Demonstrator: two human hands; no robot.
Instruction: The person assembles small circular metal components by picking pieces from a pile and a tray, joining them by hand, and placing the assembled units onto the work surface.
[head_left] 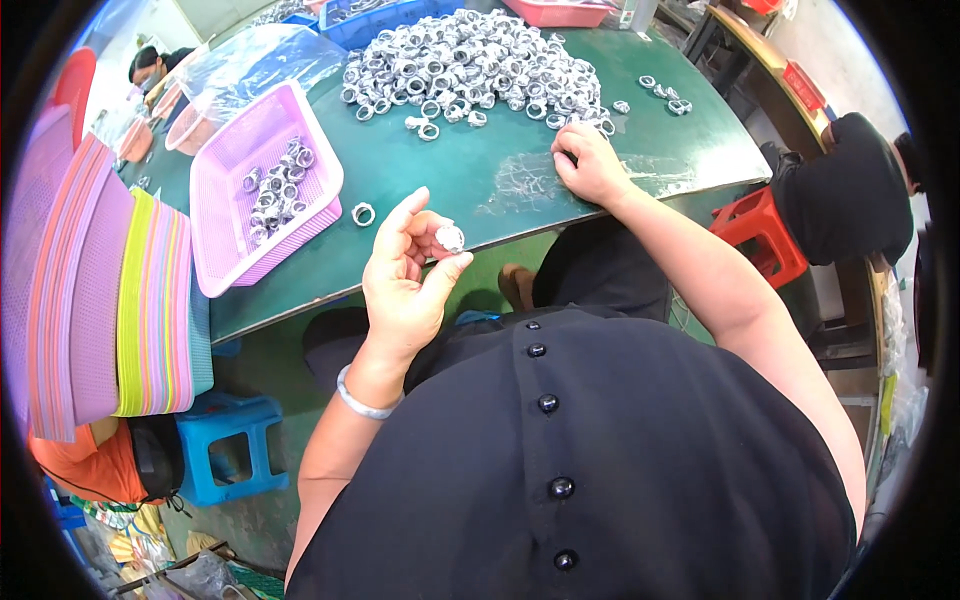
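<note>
My left hand (405,285) has a small silver ring (450,238) by the table edge.
My thumb and bent fingers are nearly closed, with the ring between them, and one finger sticks up. The fingers of my right hand (590,168) are curled by the near edge of the big pile of rings (470,65); I can't tell if they have hold of one. A loose ring (363,215) sits on the green table (420,165), just beside the pink basket (215,225). That basket has a little heap of rings (278,195) in it. At the back, a blue bin (400,25) has silver bits in it too. My ring looks almost round from here; I can't tell which way its hole points or how its long axis lies.
</note>
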